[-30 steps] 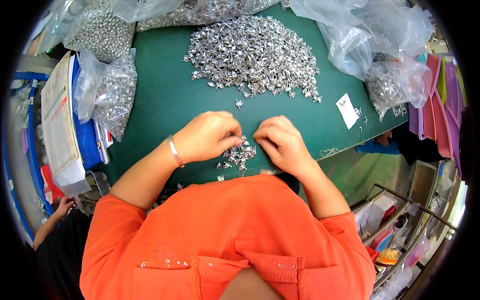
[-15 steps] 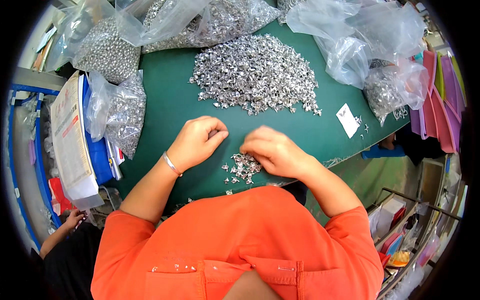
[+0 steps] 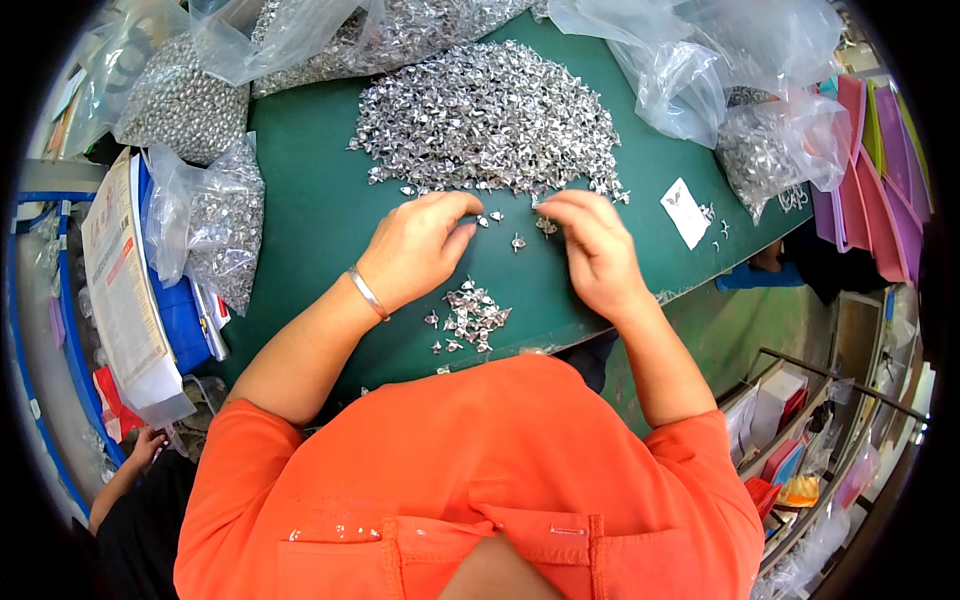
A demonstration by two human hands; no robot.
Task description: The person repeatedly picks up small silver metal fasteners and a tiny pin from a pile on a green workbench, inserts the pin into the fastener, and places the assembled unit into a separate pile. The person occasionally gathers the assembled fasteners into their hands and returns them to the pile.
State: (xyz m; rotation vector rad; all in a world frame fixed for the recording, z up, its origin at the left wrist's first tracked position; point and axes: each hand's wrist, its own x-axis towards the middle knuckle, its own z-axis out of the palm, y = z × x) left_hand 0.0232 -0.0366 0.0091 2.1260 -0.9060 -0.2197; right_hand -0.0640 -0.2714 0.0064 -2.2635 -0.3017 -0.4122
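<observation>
A large heap of small silver metal pieces [image 3: 490, 120] lies on the green tabletop [image 3: 310, 150]. At its near edge, my left hand [image 3: 422, 245] is curved with thumb and fingertips apart, beside a few loose pieces [image 3: 484, 220]. Opposite it, my right hand [image 3: 602, 250] reaches inward, its bent fingers apart and the fingertips at another loose piece [image 3: 546, 226]. One single piece [image 3: 518, 242] sits between the two hands. Closer to my body is a smaller pile [image 3: 475, 316] of the same kind, with several strays around it.
Clear plastic bags of metal parts [image 3: 225, 230] stand at the left and far edges; another bag [image 3: 765, 150] is at the right. A white card [image 3: 685, 213] lies near the right edge. Papers [image 3: 130, 280] lean at left, where another person's hand [image 3: 148, 447] shows low down.
Both hands have moved away from me to the heap's near edge, the right leaving the small pile. Loose pieces now lie between them. The view has shifted slightly.
</observation>
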